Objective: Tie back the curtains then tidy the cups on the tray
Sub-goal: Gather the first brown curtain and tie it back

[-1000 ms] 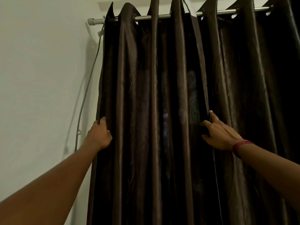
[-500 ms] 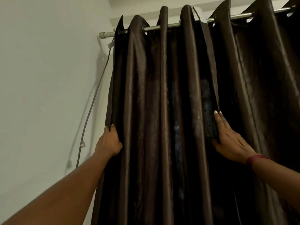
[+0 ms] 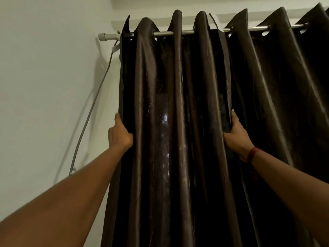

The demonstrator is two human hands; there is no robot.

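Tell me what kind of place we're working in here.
Probably a room in a home: dark brown curtains hang on a metal rod against a plain white wall, with a grey cable running down it.

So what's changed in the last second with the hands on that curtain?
The right hand, a second ago resting open-fingered against the inner edge of the brown curtain, has curled round that edge and now grips it. The left hand still holds the outer edge near the wall. The curtain still hangs spread along the curtain rod, not gathered.
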